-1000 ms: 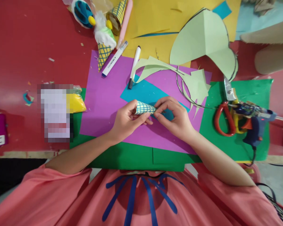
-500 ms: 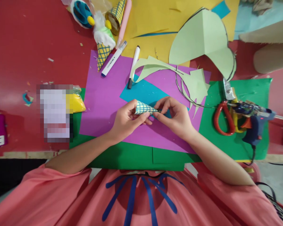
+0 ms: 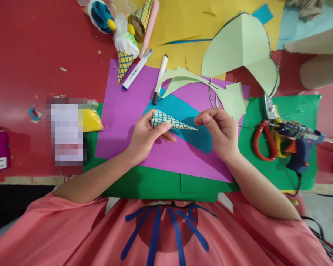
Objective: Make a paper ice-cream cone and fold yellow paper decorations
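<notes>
My left hand [image 3: 150,135] is closed around a small paper cone [image 3: 162,119], pale with a blue crisscross grid. The cone lies on its side in my fingers, and its narrow tip points right. Just off that tip, my right hand [image 3: 222,131] is raised with thumb and forefinger pinched together. Whatever may be between those fingertips is too small to make out. Below both hands lie a blue paper piece [image 3: 180,105] and a purple sheet [image 3: 122,129].
Red-handled scissors [image 3: 263,142] and a blue glue gun [image 3: 302,147] lie at the right. Pale green paper offcuts [image 3: 231,99], two markers [image 3: 137,70] [image 3: 161,75] and a finished-looking cone [image 3: 124,64] lie beyond my hands. A yellow packet [image 3: 91,120] is at the left.
My right hand has let go of the cone's tip and drawn back to the right. My left hand still holds the cone, now slightly further left, with its tip uncovered.
</notes>
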Available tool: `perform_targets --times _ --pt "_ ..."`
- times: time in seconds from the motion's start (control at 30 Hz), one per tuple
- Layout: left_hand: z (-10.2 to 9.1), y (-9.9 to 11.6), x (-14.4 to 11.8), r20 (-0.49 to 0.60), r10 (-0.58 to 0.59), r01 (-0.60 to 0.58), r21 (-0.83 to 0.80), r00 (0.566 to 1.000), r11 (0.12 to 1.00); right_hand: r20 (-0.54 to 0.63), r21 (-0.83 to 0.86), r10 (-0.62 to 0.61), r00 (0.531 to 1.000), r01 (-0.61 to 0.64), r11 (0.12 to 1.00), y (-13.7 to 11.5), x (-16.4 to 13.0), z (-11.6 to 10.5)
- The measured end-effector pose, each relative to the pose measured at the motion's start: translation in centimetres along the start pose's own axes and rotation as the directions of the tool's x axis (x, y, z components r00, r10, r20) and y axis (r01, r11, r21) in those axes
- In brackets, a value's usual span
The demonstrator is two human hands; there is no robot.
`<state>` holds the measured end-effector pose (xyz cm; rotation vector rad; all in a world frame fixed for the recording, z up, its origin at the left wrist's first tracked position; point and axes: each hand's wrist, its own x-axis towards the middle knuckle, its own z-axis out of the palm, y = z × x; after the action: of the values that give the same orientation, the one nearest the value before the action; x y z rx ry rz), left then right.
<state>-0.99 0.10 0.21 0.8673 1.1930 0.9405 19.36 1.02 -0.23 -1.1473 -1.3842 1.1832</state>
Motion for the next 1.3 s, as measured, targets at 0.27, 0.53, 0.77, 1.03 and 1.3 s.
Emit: perform_targets --times 0.27,0.53,0.77,1.03,1.3 --pt "-0.1 -0.1 0.1 0.004 0.02 -0.02 0.018 1.0 1.0 -0.07 -0.004 0.048 0.996 -0.048 0.999 -0.2 0.3 -0.5" --pt "-0.1 -0.1 0.0 -0.056 0.017 -0.011 0.093 0.998 0.996 0.014 0.104 0.177 0.984 -0.177 0.979 -0.2 0.6 -0.4" --pt "-0.2 -0.7 -0.2 0.019 0.027 -0.028 0.07 0.999 0.997 0.093 0.073 0.266 0.96 -0.273 0.959 -0.7 0.2 0.0" --pt "-0.4 -1.4 -0.5 0.303 -0.002 -0.024 0.082 0.953 0.996 0.153 0.158 0.195 0.969 -0.219 0.963 -0.1 -0.1 0.6" --pt "0.4 0.9 -0.9 0.517 0.029 -0.158 0.208 0.855 0.965 0.247 0.314 0.188 0.951 -0.262 0.913 0.0 -0.7 0.9"
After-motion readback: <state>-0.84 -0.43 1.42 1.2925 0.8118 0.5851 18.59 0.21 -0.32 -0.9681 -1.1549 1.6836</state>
